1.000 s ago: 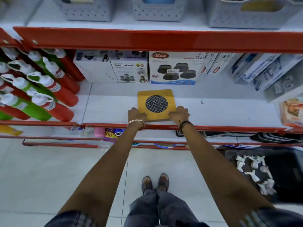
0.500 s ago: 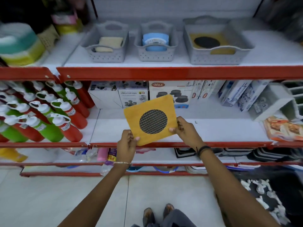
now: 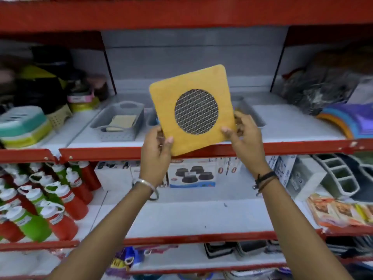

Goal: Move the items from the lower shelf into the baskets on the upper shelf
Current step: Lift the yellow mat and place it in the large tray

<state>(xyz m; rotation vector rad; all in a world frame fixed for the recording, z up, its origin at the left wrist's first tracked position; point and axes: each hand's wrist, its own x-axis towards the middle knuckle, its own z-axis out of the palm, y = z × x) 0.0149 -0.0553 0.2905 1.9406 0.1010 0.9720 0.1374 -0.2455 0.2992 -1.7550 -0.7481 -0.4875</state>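
Note:
A square yellow pad (image 3: 187, 81) with a round metal-mesh centre is held up, tilted, in front of the upper shelf (image 3: 201, 147). My left hand (image 3: 156, 146) grips its lower left corner and my right hand (image 3: 244, 134) grips its lower right edge. On the upper shelf, a grey basket (image 3: 119, 122) at the left holds pale yellow flat pads. The pad hides most of a middle basket (image 3: 151, 119) and a right basket (image 3: 250, 112); only their edges show. The lower shelf (image 3: 191, 217) lies below my wrists.
Red and green bottles (image 3: 44, 201) lie stacked at the lower left. Boxes (image 3: 191, 174) stand at the back of the lower shelf, with a grey cutlery holder (image 3: 339, 176) and packets (image 3: 339, 213) to the right. Stacked tubs (image 3: 24, 126) and coloured mats (image 3: 351, 120) flank the baskets.
Both hands lifted the yellow pad off the lower shelf and raised it to the level of the upper shelf's baskets. The view tilted upward with it.

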